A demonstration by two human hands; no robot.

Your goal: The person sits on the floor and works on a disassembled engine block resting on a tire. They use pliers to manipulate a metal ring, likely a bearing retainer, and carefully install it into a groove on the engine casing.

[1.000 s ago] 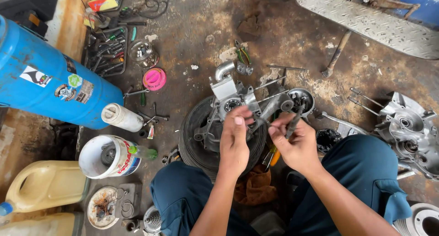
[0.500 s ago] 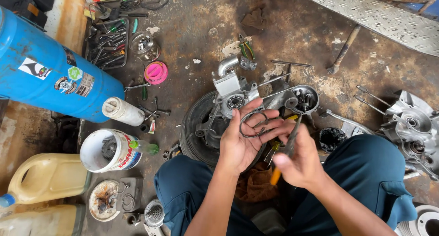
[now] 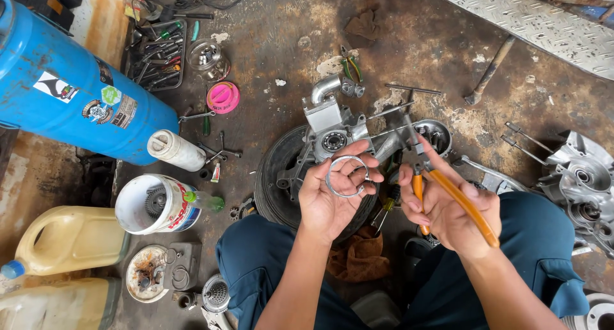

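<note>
Left hand (image 3: 332, 199) holds a thin metal ring (image 3: 346, 176) up in its fingers, just in front of the engine casing (image 3: 339, 135) that sits on a tyre (image 3: 272, 183) on the floor. Right hand (image 3: 451, 208), fingers closed around orange-handled pliers (image 3: 448, 189), tips pointing at the casing. Ring is off the casing, not seated; casing open, bearing exposed, loose parts lying around

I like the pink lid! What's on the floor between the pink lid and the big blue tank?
In the head view, a small wrench lies on the dirty floor between the pink lid and the blue tank.
</note>
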